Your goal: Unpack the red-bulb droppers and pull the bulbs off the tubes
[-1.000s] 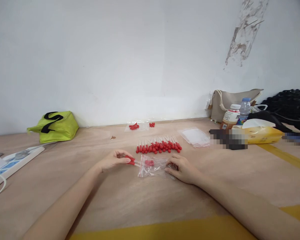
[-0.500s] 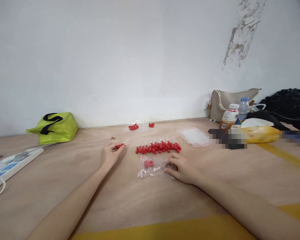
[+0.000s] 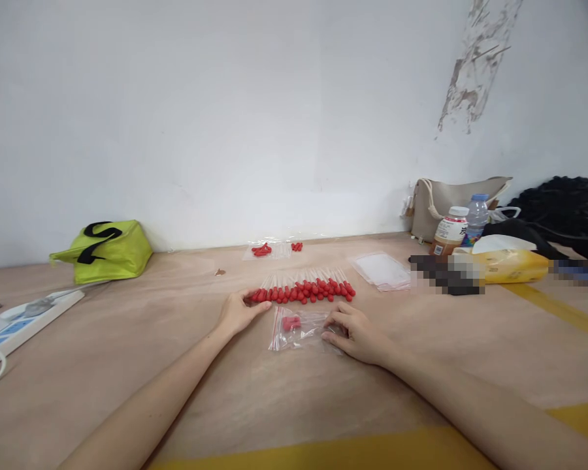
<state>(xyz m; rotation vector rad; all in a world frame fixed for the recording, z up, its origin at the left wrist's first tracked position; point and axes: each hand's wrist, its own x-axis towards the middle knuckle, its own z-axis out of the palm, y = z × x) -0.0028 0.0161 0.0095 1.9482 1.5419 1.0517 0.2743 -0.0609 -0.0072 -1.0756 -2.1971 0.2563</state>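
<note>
A row of several droppers [image 3: 306, 290] with red rubber bulbs lies across the middle of the wooden table [image 3: 127, 352]. My left hand [image 3: 239, 311] rests at the left end of that row, its fingertips closed on the red bulbs of the end droppers. Just in front of the row lies a small clear zip bag [image 3: 294, 328] with a red strip and a red piece inside. My right hand [image 3: 355, 334] pinches the right end of this bag and holds it flat on the table.
A lime-green bag [image 3: 102, 251] and a white power strip [image 3: 24, 316] sit at the left. Small bags of red bulbs [image 3: 269, 249] lie by the wall. At the right are a stack of clear bags [image 3: 382, 269], two bottles [image 3: 451, 230], a beige bag [image 3: 451, 194] and a yellow packet [image 3: 512, 264].
My left hand drew droppers out of the zip bag, swung them out to the left, then brought them to the left end of the row. My right hand stayed on the bag.
</note>
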